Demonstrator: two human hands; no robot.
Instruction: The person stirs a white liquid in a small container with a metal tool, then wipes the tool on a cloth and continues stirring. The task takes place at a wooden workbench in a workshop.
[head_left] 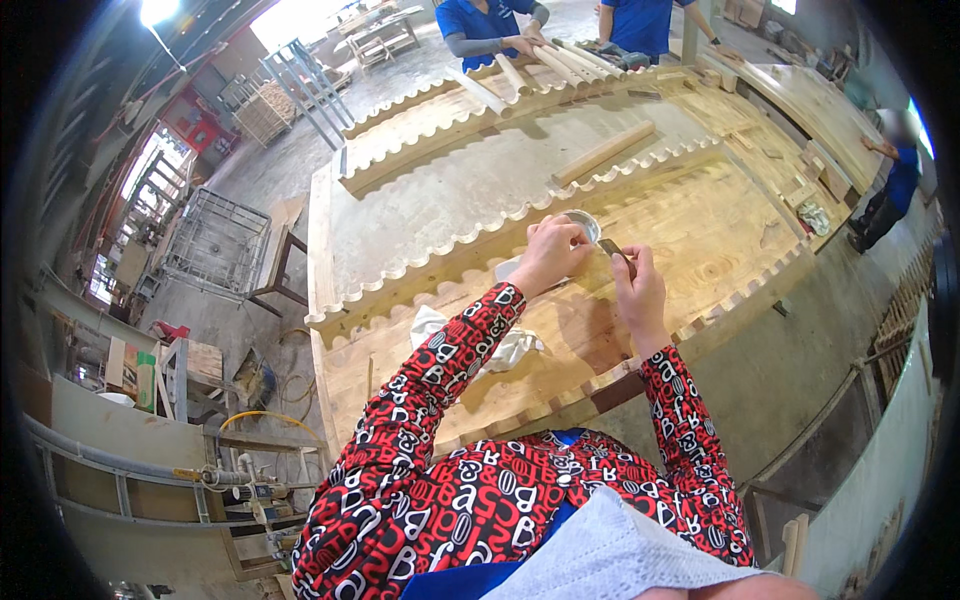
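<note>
My left hand (550,252) is closed at the near side of a small round can (583,226), its fingers curled at the rim. The can is tilted and partly hidden by the hand. In my right hand (641,288) is a small flat tool (614,250), pinched between thumb and fingers, its tip close to the can. Both hands are above a plywood board (690,215) on the bench. A crumpled white cloth (512,350) lies on the board below my left forearm, and a pale flat piece (507,270) shows beside my left wrist.
Scalloped wooden rails (440,258) run across the bench. A loose round wooden bar (603,155) lies beyond them. At the far side, a person in blue (480,22) handles several wooden rods (560,65). Another person stands beside them; one more (890,180) works at the right.
</note>
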